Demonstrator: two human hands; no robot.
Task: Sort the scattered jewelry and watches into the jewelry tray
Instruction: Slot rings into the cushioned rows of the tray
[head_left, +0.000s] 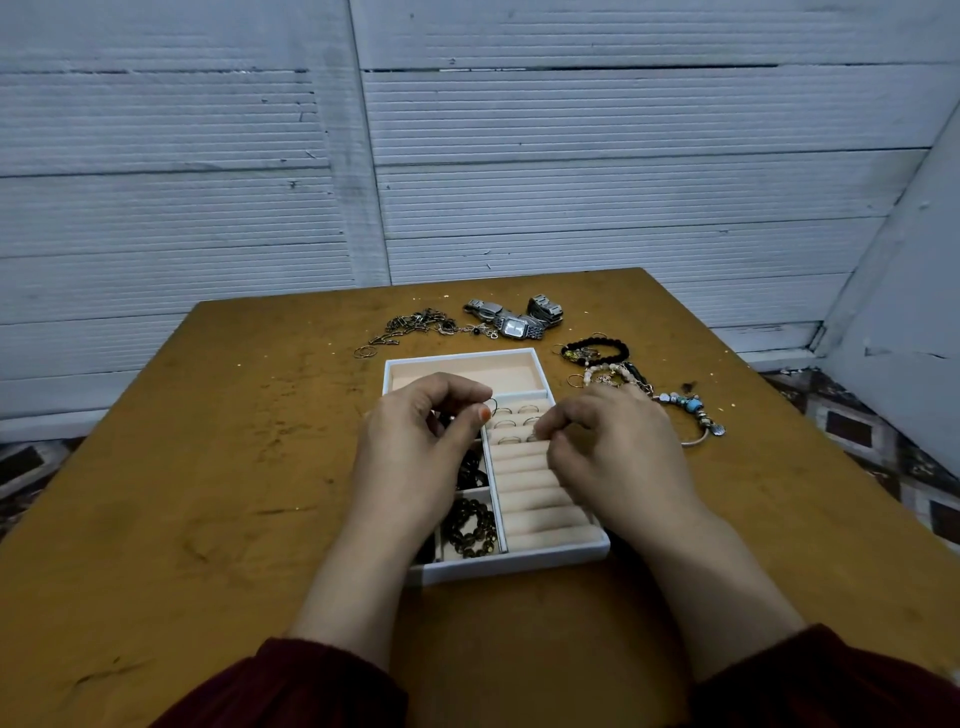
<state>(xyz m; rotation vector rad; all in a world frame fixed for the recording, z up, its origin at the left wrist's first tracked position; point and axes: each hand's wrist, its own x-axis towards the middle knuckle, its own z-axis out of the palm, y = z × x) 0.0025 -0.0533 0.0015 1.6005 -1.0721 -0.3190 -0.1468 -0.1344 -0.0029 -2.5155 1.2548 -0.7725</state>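
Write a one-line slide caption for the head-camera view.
Both hands, left and right, work over the ring rolls of a jewelry tray; watches and bracelets wait on the table.

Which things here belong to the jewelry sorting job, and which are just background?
Belongs to the job:
jewelry tray
thin ring pinched in left hand
right hand at the ring rolls
silver watches
chain pile
loose bracelets
dark bead bracelet already in tray

Just background:
wooden table
white panelled wall
patterned floor

The jewelry tray (519, 564) is white with peach lining. Around it, the counter (208, 467) is scuffed mustard-brown; beyond it lie silver watches (514, 319); right, a turquoise-beaded bracelet (691, 408); sleeves (311, 686) maroon.
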